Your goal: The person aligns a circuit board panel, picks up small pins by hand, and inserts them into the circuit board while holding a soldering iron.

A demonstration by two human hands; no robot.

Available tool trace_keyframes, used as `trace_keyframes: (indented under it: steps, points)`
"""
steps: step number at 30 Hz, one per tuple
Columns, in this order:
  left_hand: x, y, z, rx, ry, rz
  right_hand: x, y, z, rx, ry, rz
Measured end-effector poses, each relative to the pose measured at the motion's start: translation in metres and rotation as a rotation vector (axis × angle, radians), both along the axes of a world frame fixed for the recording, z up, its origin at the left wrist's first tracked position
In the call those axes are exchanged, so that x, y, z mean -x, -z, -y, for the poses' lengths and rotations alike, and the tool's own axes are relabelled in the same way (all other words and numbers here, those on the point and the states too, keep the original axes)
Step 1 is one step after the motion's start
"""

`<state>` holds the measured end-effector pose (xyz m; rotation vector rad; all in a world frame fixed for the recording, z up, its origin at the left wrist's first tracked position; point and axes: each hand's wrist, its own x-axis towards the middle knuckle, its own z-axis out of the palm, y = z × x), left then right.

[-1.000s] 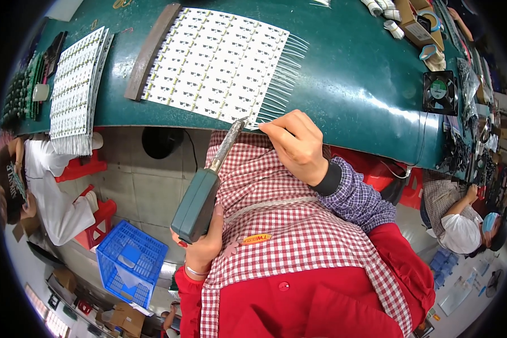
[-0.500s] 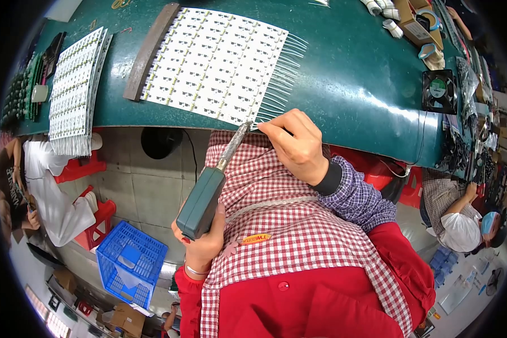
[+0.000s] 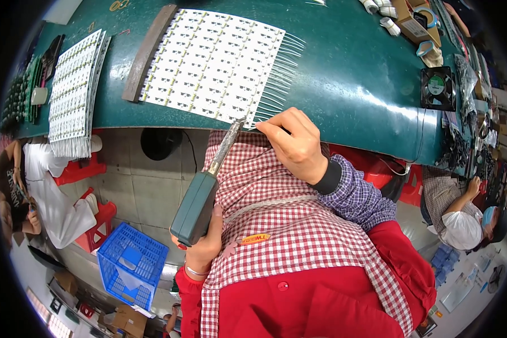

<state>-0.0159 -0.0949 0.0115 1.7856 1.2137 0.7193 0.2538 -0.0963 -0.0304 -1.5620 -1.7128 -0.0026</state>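
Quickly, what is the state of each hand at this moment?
Left hand: closed, holding the green-handled soldering iron.
Right hand: closed in a pinch, apparently on a thin white wire beside the circuit board panel.

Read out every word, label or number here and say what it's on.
I won't copy wording, but print shows here:
Checked apron: yellow patch, red lettering.
Dark shirt, far left: pale lettering.
Black fan: round green label, too small.
White board sheet: any print too small to read.
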Motion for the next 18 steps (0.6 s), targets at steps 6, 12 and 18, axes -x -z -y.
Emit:
trace_keyframes:
  steps: [6, 12, 18]
  points:
    - [0.003, 0.007, 0.002, 0.095, -0.042, 0.059, 0.0, 0.0, 0.001, -0.005, -0.005, 0.002]
    - [0.004, 0.008, -0.001, -0.061, -0.016, 0.043, -0.007, -0.014, 0.02, -0.004, 0.025, -0.001]
    - [0.006, 0.008, 0.005, 0.017, -0.086, 0.064, 0.004, -0.02, 0.01, -0.07, 0.006, -0.051]
